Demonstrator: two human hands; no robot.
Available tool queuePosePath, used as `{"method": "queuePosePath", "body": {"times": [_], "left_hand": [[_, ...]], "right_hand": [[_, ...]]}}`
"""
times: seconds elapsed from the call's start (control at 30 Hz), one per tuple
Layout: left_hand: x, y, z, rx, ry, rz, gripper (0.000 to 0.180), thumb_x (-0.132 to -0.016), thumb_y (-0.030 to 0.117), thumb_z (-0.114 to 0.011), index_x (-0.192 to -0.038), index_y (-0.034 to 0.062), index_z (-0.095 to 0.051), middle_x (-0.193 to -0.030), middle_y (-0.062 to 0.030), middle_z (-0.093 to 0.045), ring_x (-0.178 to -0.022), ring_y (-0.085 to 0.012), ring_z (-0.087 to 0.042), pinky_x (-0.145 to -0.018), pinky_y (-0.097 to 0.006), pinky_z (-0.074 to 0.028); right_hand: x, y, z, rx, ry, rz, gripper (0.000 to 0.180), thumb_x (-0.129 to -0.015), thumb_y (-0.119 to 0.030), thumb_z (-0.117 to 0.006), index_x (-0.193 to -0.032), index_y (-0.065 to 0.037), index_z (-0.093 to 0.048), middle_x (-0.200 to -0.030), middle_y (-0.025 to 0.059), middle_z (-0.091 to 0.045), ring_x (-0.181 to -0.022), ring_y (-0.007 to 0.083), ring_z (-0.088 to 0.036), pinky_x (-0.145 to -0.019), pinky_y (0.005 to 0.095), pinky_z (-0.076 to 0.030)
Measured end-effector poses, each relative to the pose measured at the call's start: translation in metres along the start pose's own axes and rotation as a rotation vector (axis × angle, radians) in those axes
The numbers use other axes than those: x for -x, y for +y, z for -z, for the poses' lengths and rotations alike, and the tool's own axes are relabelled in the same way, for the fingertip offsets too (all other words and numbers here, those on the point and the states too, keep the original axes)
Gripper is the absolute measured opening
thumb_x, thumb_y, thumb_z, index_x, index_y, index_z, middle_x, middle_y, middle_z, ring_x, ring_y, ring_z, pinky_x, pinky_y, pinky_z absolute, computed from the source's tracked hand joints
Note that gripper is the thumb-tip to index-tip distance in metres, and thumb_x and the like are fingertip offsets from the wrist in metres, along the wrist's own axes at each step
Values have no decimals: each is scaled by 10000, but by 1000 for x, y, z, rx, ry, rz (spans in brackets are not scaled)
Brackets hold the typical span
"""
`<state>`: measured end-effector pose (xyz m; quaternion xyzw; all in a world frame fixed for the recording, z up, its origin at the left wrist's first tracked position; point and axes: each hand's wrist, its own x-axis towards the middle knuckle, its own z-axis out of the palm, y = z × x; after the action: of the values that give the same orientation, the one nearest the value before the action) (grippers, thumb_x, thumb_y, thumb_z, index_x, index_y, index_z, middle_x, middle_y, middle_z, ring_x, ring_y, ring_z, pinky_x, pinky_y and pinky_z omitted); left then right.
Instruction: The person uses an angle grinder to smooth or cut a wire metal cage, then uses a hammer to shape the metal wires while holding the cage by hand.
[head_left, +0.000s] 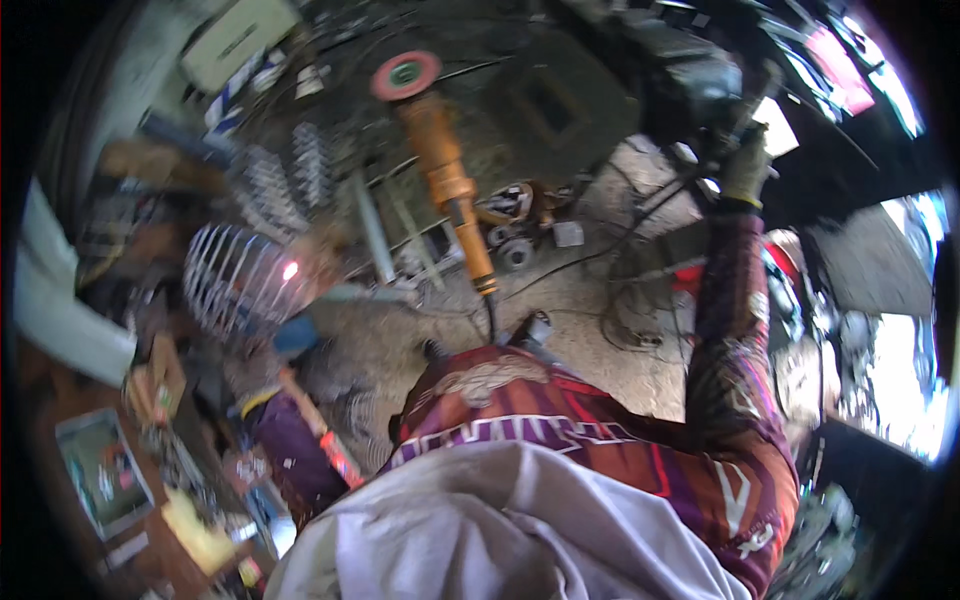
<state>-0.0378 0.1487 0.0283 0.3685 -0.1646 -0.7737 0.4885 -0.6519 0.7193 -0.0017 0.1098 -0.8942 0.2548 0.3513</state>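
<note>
My left hand (254,372), blurred below a yellow cuff, is at the lower end of a rounded cage of pale metal wire (232,280). Its fingers do not show clearly, so I cannot tell whether they grip the wire. A bright reddish glow shows at the cage's right side. Far out to the right, my right hand (745,170) wears a pale glove with a yellow cuff. It reaches up among dark, cluttered items, close to a thin metal piece (765,90); its fingers are too blurred to read.
An orange angle grinder (440,160) with a pink-rimmed disc lies in the middle, its cable running toward my feet. Coil springs (310,165), metal bars (372,228) and small parts surround it. A dark plate (560,105) lies beyond. A framed panel (105,472) stands lower left.
</note>
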Motion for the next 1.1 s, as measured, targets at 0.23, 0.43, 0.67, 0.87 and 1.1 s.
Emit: {"method": "queuePosePath", "body": {"times": [0.23, 0.43, 0.67, 0.87, 1.1], "left_hand": [[29, -16, -25, 11, -94, 11, 314, -1018, 404, -545, -978, 136, -704, -696, 13, -612, -586, -138, -570, -518, -330, -513], [61, -21, -44, -42, 24, -23, 386, -948, 526, -577, -879, 157, -666, -665, 7, -607, -430, -147, -479, -370, -297, -391], [26, -15, -32, 21, -289, 148, 409, -940, 547, -613, -994, 151, -696, -662, 3, -614, -442, -160, -504, -374, -327, -396], [-19, 42, 4, 1, -469, 191, 370, -1008, 461, -579, -1138, 130, -681, -987, -66, -735, -725, -254, -706, -575, -436, -609], [-44, 82, -28, -10, -406, 193, 446, -1014, 461, -561, -1214, 81, -679, -1083, -91, -752, -856, -249, -741, -689, -402, -649]], "right_hand": [[-7, 26, -15, -822, -280, -468, 615, -1109, -446, -246, -1274, 30, -599, -1191, 141, -683, -1025, 223, -676, -888, 399, -562], [-1, 69, -39, -1086, -371, -546, 537, -1082, -431, -314, -1247, 7, -577, -1166, 107, -666, -1002, 225, -645, -931, 405, -519], [47, 101, -9, -713, -89, -276, 436, -1088, -314, -307, -1279, 1, -539, -1325, 165, -623, -1193, 276, -631, -1031, 413, -485], [153, -75, 78, 47, -124, -412, 453, -1020, -93, -418, -1436, 83, -383, -1481, 245, -497, -1313, 327, -564, -1102, 381, -475], [362, -66, 75, -572, -188, -858, 339, -1080, -293, -427, -1196, -15, -581, -1031, 43, -577, -878, 164, -546, -781, 336, -469]]}}
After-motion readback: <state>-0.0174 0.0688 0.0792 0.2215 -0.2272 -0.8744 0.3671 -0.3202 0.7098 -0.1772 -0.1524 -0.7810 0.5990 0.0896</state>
